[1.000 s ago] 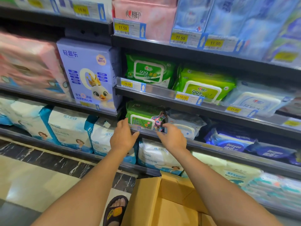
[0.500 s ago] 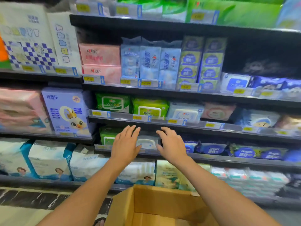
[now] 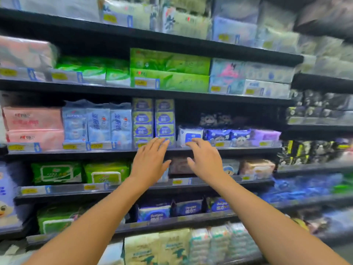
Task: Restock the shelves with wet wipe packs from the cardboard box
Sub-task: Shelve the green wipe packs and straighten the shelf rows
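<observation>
Black store shelves (image 3: 210, 151) full of wet wipe and tissue packs fill the head view. My left hand (image 3: 150, 161) is raised with fingers spread, empty, its tips at the edge of the shelf under stacked blue-and-green wipe packs (image 3: 153, 121). My right hand (image 3: 206, 159) is also raised and empty, fingers apart, just below a white pack with a blue label (image 3: 191, 135). A pinkish pack (image 3: 179, 165) lies on the shelf below, between the two hands. The cardboard box is out of view.
Green wipe packs (image 3: 57, 173) lie on the lower left shelf. Pink tissue packs (image 3: 32, 123) and light blue packs (image 3: 97, 125) stand left of my hands. Blue packs (image 3: 189, 208) lie lower down. Yellow price tags (image 3: 177, 181) line the shelf edges.
Both hands left the green pack on the low shelf and rose two shelves higher, fingers spread. My view tilted upward, and the cardboard box dropped out of the frame.
</observation>
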The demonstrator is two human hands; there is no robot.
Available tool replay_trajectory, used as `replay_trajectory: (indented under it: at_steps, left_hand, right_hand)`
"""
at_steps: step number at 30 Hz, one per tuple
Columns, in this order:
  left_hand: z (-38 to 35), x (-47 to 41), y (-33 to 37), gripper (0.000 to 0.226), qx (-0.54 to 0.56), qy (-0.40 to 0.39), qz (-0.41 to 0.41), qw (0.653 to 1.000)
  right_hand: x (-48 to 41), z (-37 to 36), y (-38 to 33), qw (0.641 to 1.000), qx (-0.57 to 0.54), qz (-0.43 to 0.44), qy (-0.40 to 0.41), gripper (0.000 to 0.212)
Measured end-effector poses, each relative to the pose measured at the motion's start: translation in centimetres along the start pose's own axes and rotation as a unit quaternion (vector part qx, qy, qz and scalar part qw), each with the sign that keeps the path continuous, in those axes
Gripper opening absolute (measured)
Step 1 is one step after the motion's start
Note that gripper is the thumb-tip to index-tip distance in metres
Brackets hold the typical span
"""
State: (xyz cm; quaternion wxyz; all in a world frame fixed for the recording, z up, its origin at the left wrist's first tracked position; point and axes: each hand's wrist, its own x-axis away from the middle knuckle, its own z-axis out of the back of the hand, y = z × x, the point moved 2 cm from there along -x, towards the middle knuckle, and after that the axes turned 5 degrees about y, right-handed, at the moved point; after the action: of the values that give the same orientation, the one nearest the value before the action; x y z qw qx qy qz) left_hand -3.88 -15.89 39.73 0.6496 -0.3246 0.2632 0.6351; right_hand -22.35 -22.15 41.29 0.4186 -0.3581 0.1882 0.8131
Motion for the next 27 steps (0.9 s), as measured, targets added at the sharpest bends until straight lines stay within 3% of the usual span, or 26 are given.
replay_trajectory:
  at_steps: [5,11,15,21,27]
  left_hand:
    - [-1.4,-6.6,2.2,0.064,0.017,-0.001,-0.019,1.0]
    - [-5.5,-11.5,2.7,0.063,-0.054,-0.029,-0.03,0.998]
    - [-8.2,-13.5,3.0,0.068,-0.109,-0.031,-0.041,0.993]
    - [-10.2,-15.5,3.3,0.069,-0.135,-0.024,-0.017,0.99]
    - [-10.8,-16.4,3.2,0.036,-0.136,-0.045,0.013,0.99]
  right_hand:
    - [-3.5,-0.1,5.4,0.999,0.031,-0.042,-0.006,0.044]
    - [-7.7,-2.9,9.1,0.995,0.049,-0.084,-0.011,0.039]
    - [-9.8,-5.0,10.0,0.995,0.048,-0.09,0.009,0.061]
    - [-11.7,-7.4,10.7,0.993,0.074,-0.094,0.009,0.071]
    - [-12.9,-8.8,11.4,0.992,0.068,-0.106,-0.004,0.067]
